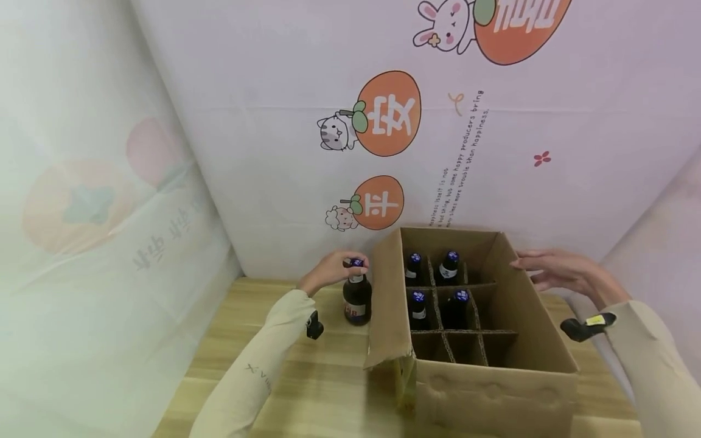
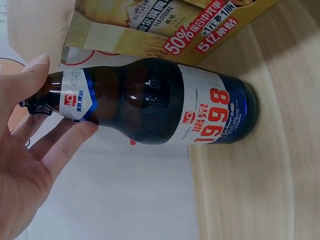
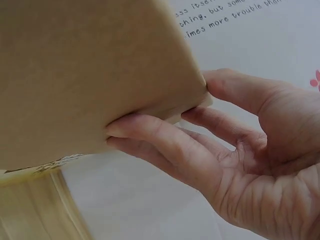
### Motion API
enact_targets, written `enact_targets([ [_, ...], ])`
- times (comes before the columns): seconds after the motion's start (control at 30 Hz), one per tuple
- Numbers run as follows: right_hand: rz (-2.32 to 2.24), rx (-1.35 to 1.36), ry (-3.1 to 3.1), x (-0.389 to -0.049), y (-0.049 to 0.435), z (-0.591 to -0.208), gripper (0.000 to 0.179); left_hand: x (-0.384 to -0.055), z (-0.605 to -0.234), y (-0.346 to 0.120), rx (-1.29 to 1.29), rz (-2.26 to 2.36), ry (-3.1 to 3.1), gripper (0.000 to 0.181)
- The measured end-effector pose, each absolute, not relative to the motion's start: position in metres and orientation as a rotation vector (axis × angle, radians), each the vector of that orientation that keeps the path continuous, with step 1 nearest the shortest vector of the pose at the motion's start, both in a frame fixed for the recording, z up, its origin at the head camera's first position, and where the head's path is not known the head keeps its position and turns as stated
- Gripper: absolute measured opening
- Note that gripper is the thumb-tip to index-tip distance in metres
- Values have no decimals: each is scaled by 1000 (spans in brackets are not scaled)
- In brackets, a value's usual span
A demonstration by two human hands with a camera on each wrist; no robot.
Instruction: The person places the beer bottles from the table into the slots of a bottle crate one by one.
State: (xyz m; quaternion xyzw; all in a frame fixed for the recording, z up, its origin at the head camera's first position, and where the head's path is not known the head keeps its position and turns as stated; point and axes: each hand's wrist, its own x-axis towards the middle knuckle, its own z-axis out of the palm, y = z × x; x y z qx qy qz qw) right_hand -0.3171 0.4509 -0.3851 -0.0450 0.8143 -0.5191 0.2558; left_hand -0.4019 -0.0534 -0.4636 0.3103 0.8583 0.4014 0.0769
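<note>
My left hand (image 1: 335, 269) grips a dark brown beer bottle (image 1: 357, 301) by its neck. The bottle stands upright on the wooden table, left of an open cardboard box (image 1: 495, 395). In the left wrist view, its white label (image 2: 202, 105) reads 1998, and thumb and fingers of the left hand (image 2: 30, 145) wrap the neck. My right hand (image 1: 569, 274) pinches the box's right side near the far corner. The right wrist view has the right hand (image 3: 240, 145) with its thumb at the cardboard edge and fingers against the flap (image 3: 100, 75).
Cardboard dividers (image 1: 476, 313) split the box into cells. Several blue-capped bottles (image 1: 449, 266) stand in its left and middle cells. The left flap (image 1: 390, 304) folds outward beside the held bottle. A printed cloth (image 1: 263, 152) hangs behind the wooden table (image 1: 306, 389).
</note>
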Motion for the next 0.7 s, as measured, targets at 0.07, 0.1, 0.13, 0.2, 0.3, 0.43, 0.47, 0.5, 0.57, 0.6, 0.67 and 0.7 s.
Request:
enact_targets([
  [0.07,-1396,-117,2223,-316,450,-384,66,-402,-464,-54,927,1213,2570,16],
  [0.1,-1380,-124,2238,-315,449,-384,66,-402,-465,-54,921,1226,2563,17],
  [0.13,-1373,-126,2246,-314,448,-383,67,-402,-465,-55,905,1243,2553,19],
  [0.2,-1368,-129,2252,-314,445,-381,67,-402,-468,-56,880,1284,2537,23],
  [0.3,-1341,-128,2277,-313,443,-376,67,-400,-472,-57,829,1388,2501,30],
  [0.43,-1328,-123,2293,-314,440,-373,67,-396,-482,-57,814,1511,2496,33],
  [0.47,-1334,-121,2297,-314,439,-372,68,-395,-485,-57,817,1540,2499,33],
  [0.5,-1342,-125,2296,-314,439,-372,68,-394,-488,-57,826,1567,2502,33],
  [0.57,-1357,-107,2291,-313,438,-373,69,-392,-494,-55,841,1612,2495,35],
  [0.6,-1360,-101,2286,-312,438,-374,70,-391,-497,-54,845,1624,2491,36],
  [0.67,-1366,-80,2275,-310,438,-375,71,-390,-501,-53,845,1629,2493,39],
  [0.7,-1360,-76,2276,-309,438,-375,72,-390,-502,-53,838,1622,2498,42],
])
